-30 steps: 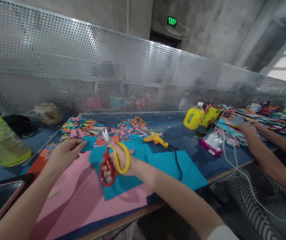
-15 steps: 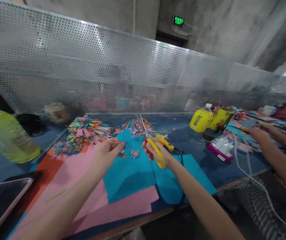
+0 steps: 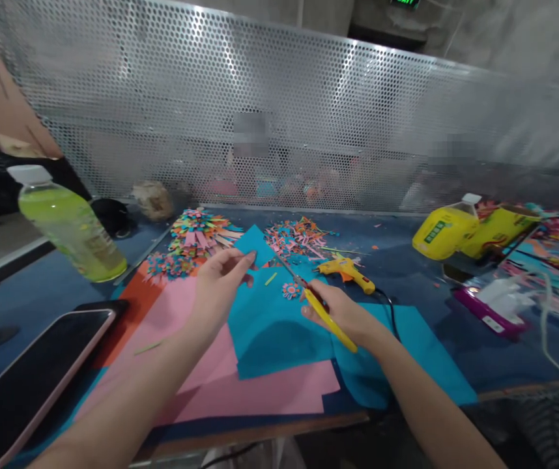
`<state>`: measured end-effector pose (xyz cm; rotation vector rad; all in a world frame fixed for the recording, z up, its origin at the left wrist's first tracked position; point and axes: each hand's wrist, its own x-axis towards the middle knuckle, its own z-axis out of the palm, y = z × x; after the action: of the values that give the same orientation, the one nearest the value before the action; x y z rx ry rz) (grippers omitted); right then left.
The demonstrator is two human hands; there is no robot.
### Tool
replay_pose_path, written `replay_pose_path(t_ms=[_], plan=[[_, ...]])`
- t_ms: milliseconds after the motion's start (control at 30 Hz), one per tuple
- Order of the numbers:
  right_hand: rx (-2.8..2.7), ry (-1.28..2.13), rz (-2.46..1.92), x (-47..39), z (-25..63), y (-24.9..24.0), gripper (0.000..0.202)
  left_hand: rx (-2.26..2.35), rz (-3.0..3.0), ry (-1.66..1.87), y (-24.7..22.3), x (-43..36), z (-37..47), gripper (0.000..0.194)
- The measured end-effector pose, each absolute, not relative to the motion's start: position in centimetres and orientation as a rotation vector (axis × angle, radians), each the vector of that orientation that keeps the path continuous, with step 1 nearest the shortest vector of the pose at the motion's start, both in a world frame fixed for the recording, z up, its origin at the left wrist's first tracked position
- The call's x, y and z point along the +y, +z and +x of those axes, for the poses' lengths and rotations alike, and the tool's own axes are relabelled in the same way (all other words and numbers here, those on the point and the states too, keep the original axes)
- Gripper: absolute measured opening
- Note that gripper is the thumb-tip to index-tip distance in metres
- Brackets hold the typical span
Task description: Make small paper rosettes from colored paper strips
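A small piece of blue paper (image 3: 254,238) is pinched between the thumb and fingers of the left hand (image 3: 218,280); one pair of scissors (image 3: 318,306) is gripped by the right hand (image 3: 341,306), its fingers wrapped about the handles. Whether the blades are parted cannot be told. The piece is held over a large blue sheet (image 3: 279,332). From the right hand it lies leftward and toward the far edge of the table (image 3: 387,238); the scissors' long axis is slanted that same way, tips near the piece's right side, though contact cannot be made out. The left hand is the nearer.

Between the hands, one paper flower (image 3: 290,290) and one short green strip (image 3: 270,279) are seen. A second green strip (image 3: 147,347) is laid on the pink paper (image 3: 201,371) toward the near edge, and a second large blue sheet (image 3: 416,352) lies along that edge, rightward. Toward the far edge two heaps are counted, one of fringed paper (image 3: 201,238), one of loose shreds (image 3: 299,238), with one glue gun (image 3: 345,270) beside the shreds. Farther out, one phone (image 3: 45,378) is placed near-left, and one tissue pack (image 3: 492,312) to the right.
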<state>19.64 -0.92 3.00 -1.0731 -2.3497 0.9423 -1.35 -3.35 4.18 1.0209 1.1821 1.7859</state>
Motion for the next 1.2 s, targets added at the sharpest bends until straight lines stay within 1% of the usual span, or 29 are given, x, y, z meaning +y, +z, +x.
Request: replay_pose_path(t_ms=[233,433,700,933,1200], plan=[[-2.374,0.915,-1.100,-1.1,19.4,3.2,0.035,1.260,1.190,1.675,3.9,-3.5,-1.4,0.020],[-2.345,0.892,-1.068,-1.1,19.6,3.0,0.031,1.313,1.244,1.642,3.7,-3.6,-1.4,0.023],[-2.327,0.823,-1.087,-0.4,19.4,2.1,0.034,1.300,1.186,1.647,3.8,-3.7,-1.3,0.023],[-2.363,0.826,-1.105,-1.0,19.4,3.1,0.035,1.334,1.224,1.596,3.6,-3.8,-1.2,0.024],[-2.330,0.774,-1.109,-0.8,19.1,2.5,0.031,1.311,1.232,1.573,3.5,-3.8,-1.1,0.023]])
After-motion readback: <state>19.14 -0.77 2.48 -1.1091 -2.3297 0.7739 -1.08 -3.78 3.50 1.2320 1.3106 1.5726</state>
